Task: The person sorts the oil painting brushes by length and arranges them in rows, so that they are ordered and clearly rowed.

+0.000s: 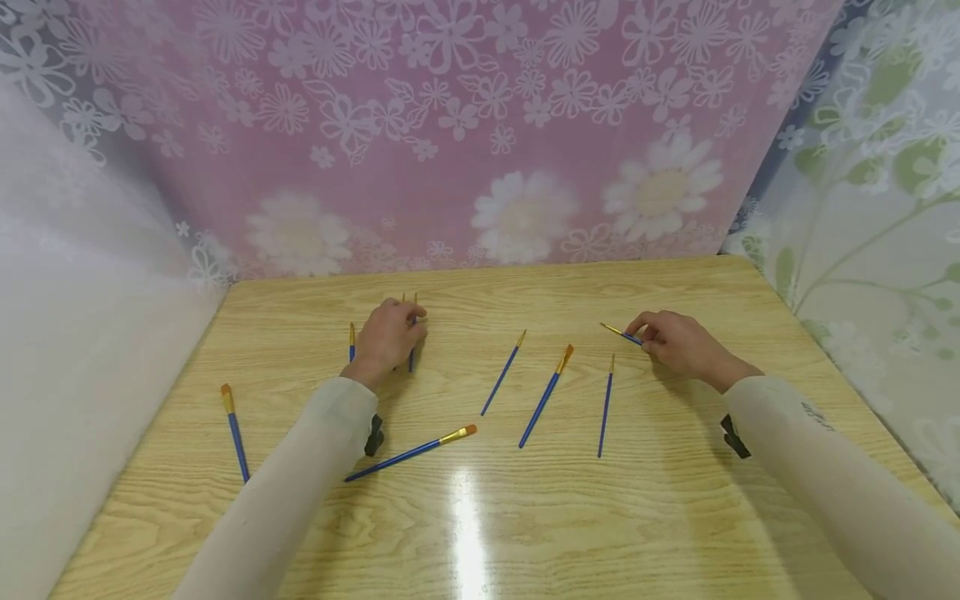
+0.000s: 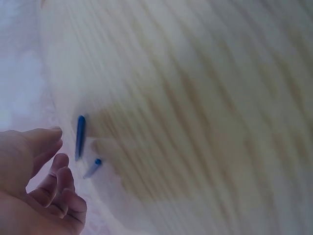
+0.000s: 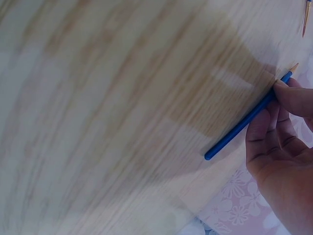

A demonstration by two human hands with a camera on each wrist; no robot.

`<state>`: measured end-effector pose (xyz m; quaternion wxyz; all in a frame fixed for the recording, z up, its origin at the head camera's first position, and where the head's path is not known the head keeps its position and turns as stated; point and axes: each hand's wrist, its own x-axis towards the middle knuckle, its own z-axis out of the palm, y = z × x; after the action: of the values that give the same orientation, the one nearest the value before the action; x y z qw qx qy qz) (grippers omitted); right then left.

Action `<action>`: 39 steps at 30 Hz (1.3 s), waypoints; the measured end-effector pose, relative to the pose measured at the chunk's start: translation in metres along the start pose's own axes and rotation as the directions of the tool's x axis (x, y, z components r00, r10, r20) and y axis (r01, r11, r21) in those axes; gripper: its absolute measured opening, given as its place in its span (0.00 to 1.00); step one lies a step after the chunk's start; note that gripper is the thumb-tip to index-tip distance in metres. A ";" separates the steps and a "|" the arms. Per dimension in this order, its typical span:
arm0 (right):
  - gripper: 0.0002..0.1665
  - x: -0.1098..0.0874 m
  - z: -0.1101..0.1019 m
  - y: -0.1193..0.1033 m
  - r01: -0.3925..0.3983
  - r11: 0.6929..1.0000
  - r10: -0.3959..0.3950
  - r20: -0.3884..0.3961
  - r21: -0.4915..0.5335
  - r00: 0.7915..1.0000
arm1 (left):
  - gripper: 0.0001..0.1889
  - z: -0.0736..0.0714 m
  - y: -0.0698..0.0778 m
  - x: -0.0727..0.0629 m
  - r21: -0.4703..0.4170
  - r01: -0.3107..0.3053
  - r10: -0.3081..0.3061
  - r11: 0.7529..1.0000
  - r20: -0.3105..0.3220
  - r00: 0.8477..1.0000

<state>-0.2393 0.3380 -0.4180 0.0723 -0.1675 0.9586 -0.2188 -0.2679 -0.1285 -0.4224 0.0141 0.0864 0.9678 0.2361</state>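
My right hand [image 1: 678,342] pinches a thin paintbrush [image 3: 239,128] between thumb and fingers. That brush has a blue handle, and its gold tip points to the left in the head view. My left hand [image 1: 390,335] is over two upright-lying paintbrushes [image 1: 412,357], partly covering them. In the left wrist view its thumb and fingers [image 2: 44,188] are loosely bent with a gap between them, and two blue handles [image 2: 80,138] show beside the fingertips. Another paintbrush [image 1: 352,340] lies just left of this hand, its lower part hidden.
On the wooden table [image 1: 600,533] lie more blue paintbrushes: a flat one [image 1: 235,433] at left, a slanted one [image 1: 412,452] in front, a thin one [image 1: 503,374], a wider one [image 1: 546,398] and a thin one [image 1: 606,408]. A floral curtain [image 1: 420,167] hangs behind.
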 end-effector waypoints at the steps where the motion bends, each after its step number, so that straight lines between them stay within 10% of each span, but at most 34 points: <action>1: 0.15 0.000 0.000 -0.001 0.001 1.000 -0.001 0.000 -0.001 1.000 | 0.19 0.000 0.001 0.000 -0.017 -0.003 0.003 1.000 -0.004 1.000; 39: 0.16 0.001 0.000 0.001 -0.003 1.000 0.003 0.009 -0.004 1.000 | 0.12 0.036 0.078 -0.024 -0.230 -0.136 0.184 0.964 0.205 0.961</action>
<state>-0.2408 0.3391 -0.4183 0.0768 -0.1673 0.9589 -0.2160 -0.2290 -0.0484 -0.4194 0.1133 0.1887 0.9188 0.3276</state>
